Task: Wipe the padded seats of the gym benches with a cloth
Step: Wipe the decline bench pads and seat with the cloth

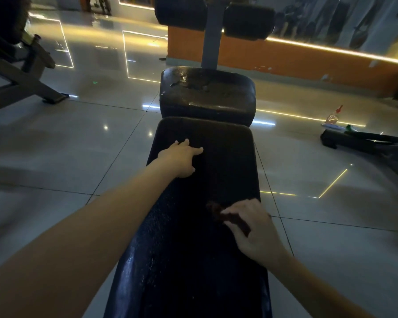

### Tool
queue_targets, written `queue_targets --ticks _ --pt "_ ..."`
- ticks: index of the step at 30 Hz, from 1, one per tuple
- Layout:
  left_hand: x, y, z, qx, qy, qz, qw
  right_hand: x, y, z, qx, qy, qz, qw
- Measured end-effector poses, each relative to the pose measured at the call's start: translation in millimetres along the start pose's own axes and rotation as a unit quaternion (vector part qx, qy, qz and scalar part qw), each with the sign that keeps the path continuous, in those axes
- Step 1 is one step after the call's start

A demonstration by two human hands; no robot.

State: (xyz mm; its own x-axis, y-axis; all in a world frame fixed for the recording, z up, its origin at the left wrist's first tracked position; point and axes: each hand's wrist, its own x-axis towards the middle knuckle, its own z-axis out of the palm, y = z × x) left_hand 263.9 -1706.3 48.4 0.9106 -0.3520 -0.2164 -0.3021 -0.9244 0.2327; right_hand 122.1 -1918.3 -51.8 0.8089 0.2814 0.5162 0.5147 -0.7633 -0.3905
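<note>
A long black padded bench pad (225, 161) runs away from me down the middle of the view, wet and glistening near its left edge. Beyond it sits a shorter, worn seat pad (207, 92) with shiny wet patches. My left hand (182, 158) rests flat on the left side of the long pad, fingers spread. My right hand (251, 228) holds a small dark reddish-brown cloth (230, 218) against the pad near its right edge, fingers curled over it.
Two black roller pads (248, 20) on a grey post (213, 35) stand beyond the seat. Another bench frame (23, 72) is at the left. At the right, a spray bottle (332, 117) stands on the floor by a dark machine base (359, 140). An orange wall (308, 63) runs behind.
</note>
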Motion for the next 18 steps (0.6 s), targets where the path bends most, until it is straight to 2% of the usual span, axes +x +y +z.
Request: queue_targets --ticks 4,10,14,16,18 --pt "-14.1 -2.3 22.1 -0.051 0.088 0.002 0.995 -46.7 -30.0 3.5 0.053 -0.04 -0.011 0.998" --pt "-28.1 -4.5 29.1 -0.1 0.099 0.007 0.99 -89.6 -52.4 13.9 0.063 -0.067 -0.045 0.995" --pt "-30.7 -11.5 23.4 -0.1 0.099 0.01 0.99 -33.1 -31.2 17.4 -0.002 -0.007 -0.044 0.999" --pt "-31.0 -13.4 22.5 -0.099 0.101 0.005 0.99 21.4 -6.0 15.9 -0.047 0.056 0.011 0.997" --pt "-31.9 -14.8 22.6 -0.091 0.097 0.002 0.991 74.4 19.8 9.7 -0.071 0.086 0.069 0.991"
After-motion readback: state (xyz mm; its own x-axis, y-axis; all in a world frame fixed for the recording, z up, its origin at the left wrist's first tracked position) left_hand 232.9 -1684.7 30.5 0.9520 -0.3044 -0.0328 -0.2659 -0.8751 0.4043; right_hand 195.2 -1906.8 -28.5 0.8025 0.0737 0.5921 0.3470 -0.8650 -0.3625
